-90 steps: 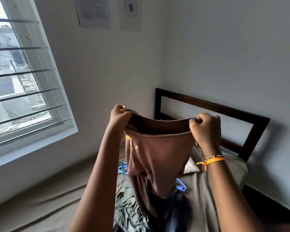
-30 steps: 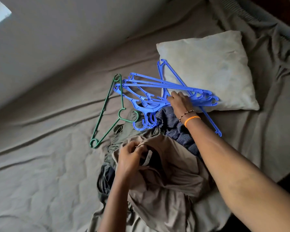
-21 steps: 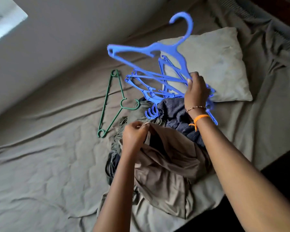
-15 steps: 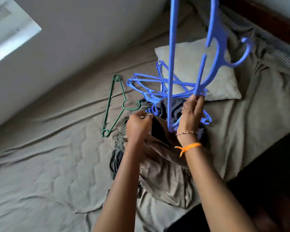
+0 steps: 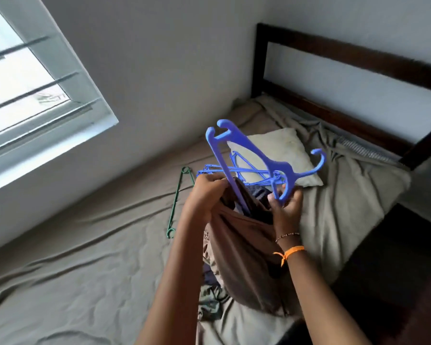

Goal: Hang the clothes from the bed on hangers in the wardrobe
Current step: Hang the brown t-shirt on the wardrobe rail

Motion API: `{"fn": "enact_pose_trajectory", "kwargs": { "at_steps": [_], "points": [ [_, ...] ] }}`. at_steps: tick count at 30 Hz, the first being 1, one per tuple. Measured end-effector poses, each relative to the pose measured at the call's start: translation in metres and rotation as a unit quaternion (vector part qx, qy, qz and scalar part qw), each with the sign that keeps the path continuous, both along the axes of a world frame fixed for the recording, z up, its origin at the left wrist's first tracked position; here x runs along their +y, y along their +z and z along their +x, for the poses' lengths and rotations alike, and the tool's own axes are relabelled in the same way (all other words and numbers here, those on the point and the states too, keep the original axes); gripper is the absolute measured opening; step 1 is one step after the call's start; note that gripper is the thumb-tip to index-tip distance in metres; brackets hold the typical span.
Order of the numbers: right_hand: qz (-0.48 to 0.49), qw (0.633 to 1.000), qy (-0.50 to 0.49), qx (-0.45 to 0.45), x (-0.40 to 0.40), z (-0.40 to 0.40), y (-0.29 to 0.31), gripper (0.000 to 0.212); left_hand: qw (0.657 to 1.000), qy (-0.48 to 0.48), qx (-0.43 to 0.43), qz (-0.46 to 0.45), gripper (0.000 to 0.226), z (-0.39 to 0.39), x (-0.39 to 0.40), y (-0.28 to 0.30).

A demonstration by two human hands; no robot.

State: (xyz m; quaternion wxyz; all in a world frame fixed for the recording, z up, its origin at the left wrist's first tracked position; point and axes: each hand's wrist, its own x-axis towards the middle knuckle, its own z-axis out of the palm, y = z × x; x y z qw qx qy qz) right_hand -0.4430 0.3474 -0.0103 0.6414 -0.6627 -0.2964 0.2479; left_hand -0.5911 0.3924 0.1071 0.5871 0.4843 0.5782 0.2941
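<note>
one blue plastic hanger (image 5: 253, 155) has left the loose stack and now stands on end over the soft brown garment (image 5: 244, 247); a second ago the right hand (image 5: 285, 207) was only reaching into that stack, which lay flat by the pillow. the right hand now grips the hanger at its lower shoulder end, fingers curled round the plastic, with the hook pointing off toward the wooden headboard (image 5: 358, 56). the long bottom bar runs down into the dark opening of the garment, beside the left hand (image 5: 204, 192), which pinches the edge of that opening and holds it up and apart. three seconds back both hands were stretching the same opening in the air, so the cloth has been lowered and one hand freed to fetch the hanger.

what this means: the threading step has begun, but i judge it only begun. one end of the hanger is inside the cloth, while the upper shoulder and the hook stand well clear above it. the garment hangs from the left hand, its lower part draped over the crumpled pile of other clothes (image 5: 209, 297) on the grey-brown bed sheet (image 5: 85, 257).

the remaining blue hangers (image 5: 237, 170) lie against the pale square pillow (image 5: 281, 150), and a thin green hanger (image 5: 178, 195) lies on the sheet just left of the hands. no wardrobe is in view, so the carrying and hanging are not yet done.
</note>
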Motion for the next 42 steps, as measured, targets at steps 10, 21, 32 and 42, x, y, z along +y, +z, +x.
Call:
{"fn": "enact_pose_trajectory", "kwargs": {
  "at_steps": [10, 21, 32, 42],
  "points": [
    [-0.194, 0.938, -0.053, -0.282, -0.059, 0.021, 0.037, 0.047, 0.965, 0.017, -0.223, -0.138, 0.029, -0.061, -0.033, 0.041],
    [-0.15, 0.921, -0.161, -0.322, -0.133, 0.026, 0.081, 0.032, 0.955, -0.056, -0.25, -0.146, 0.038, -0.066, -0.064, 0.045],
    [-0.156, 0.875, -0.095, -0.447, -0.21, -0.018, 0.09, 0.045, 0.918, -0.229, 0.131, 0.295, 0.029, -0.04, -0.102, -0.007],
    [-0.127, 0.918, -0.058, -0.372, -0.266, -0.045, 0.16, 0.027, 0.856, -0.149, 0.132, 0.477, 0.041, -0.03, -0.151, 0.026]
  ]
}}
